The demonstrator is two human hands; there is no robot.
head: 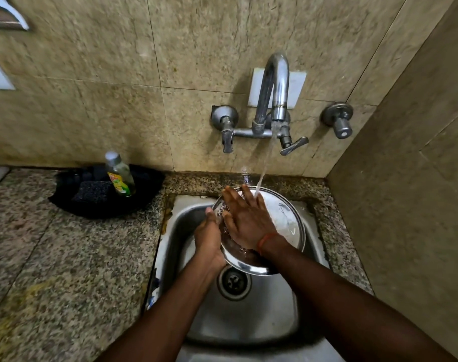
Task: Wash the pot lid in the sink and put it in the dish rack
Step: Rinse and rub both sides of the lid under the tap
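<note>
A round steel pot lid point(285, 220) is held tilted over the steel sink point(248, 317), under running water from the wall tap point(276, 84). My left hand point(209, 241) grips the lid's left rim, thumb over the edge. My right hand point(246, 218) lies flat on the lid's wet inner face, fingers spread, an orange thread around the wrist. The stream lands near my right fingertips and water pools on the lid's lower part. No dish rack is in view.
A black tray point(73, 205) on the granite counter to the left holds a dish soap bottle point(119, 175) and a dark scrub pad point(92, 194). The sink drain point(233, 282) lies below the lid. Tiled walls close in behind and at the right.
</note>
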